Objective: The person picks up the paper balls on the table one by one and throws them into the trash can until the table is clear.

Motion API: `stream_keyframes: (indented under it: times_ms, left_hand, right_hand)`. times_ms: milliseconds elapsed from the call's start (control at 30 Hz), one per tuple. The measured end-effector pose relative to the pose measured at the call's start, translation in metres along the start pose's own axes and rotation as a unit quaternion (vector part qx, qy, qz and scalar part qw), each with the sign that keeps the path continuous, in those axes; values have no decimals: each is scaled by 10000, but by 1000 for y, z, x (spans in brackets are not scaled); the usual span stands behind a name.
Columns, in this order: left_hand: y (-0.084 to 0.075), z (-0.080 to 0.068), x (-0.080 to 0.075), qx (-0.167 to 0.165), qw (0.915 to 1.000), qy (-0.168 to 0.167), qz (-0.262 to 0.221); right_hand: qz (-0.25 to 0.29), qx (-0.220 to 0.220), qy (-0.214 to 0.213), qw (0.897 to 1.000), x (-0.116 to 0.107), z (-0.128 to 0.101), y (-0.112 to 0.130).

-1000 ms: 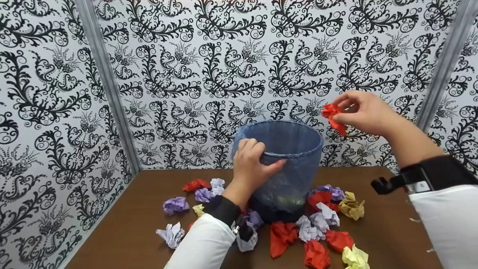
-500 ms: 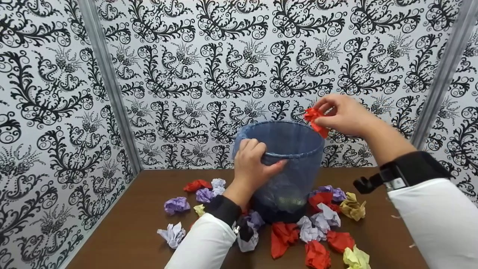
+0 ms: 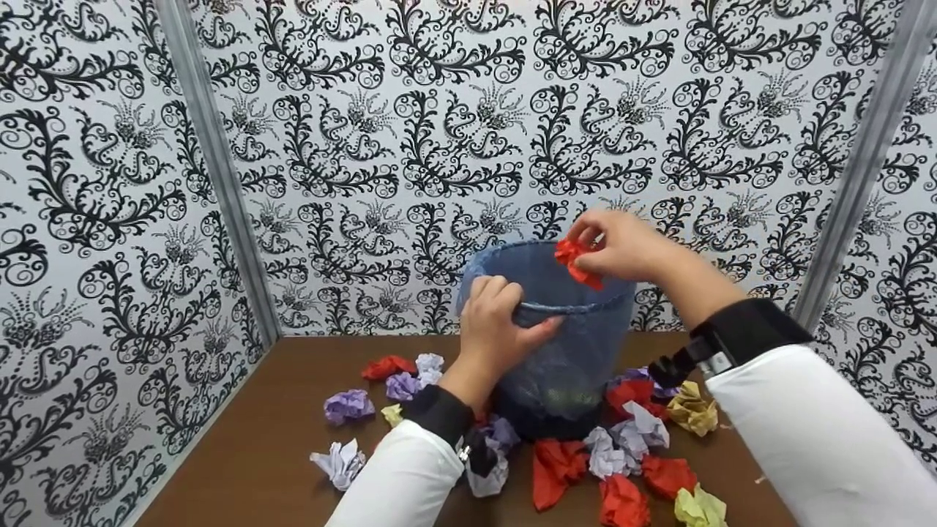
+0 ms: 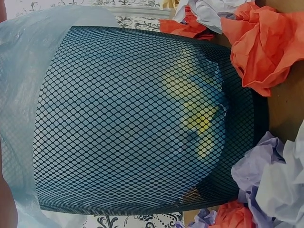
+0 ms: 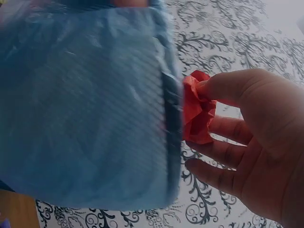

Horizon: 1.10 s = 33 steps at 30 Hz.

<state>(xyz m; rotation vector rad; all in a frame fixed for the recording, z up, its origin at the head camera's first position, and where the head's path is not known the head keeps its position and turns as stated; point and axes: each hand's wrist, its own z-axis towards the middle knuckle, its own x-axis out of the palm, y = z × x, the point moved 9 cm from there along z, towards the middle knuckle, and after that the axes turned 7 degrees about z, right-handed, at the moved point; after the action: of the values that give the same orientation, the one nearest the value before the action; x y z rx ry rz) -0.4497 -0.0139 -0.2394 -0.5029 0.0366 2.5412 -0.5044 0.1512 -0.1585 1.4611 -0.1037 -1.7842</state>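
A black mesh wastebasket (image 3: 564, 366) lined with a blue plastic bag (image 3: 527, 267) stands at the back of the brown table (image 3: 256, 454). My left hand (image 3: 494, 322) grips its near rim. My right hand (image 3: 622, 245) pinches a crumpled red paper ball (image 3: 575, 260) above the basket's open top. In the right wrist view the red paper ball (image 5: 197, 114) sits between thumb and fingers, right beside the bag-lined rim (image 5: 171, 128). The left wrist view shows the mesh wall (image 4: 128, 118) close up, with yellow paper (image 4: 199, 121) inside near the bottom.
Several crumpled paper balls, red (image 3: 556, 468), purple (image 3: 348, 404), white (image 3: 338, 461) and yellow (image 3: 699, 506), lie scattered around the basket's base. Patterned black-and-white walls close in the table at the back and both sides.
My right hand has carried the red paper ball leftward and down, from beside the basket to over its opening. My left hand has stayed on the rim.
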Motion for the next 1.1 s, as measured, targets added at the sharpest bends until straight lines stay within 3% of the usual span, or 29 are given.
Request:
stream_keyframes:
  times_ms: [300,467,700,1100]
  left_hand:
    - [0,0,1,-7,10000,38,56]
    - [1,0,1,20,10000,-66,22]
    - [2,0,3,37,9998,-173,-2]
    - [3,0,4,-3,9999,-154,6]
  right_hand:
    - [-89,-117,556,9983,33,5,-2]
    - [-312,-303,583,9973,42,6,-1]
    - [-527,-253,561,9967,45,4,-1]
    - [-419,-297,560,9971,37,-1,-7]
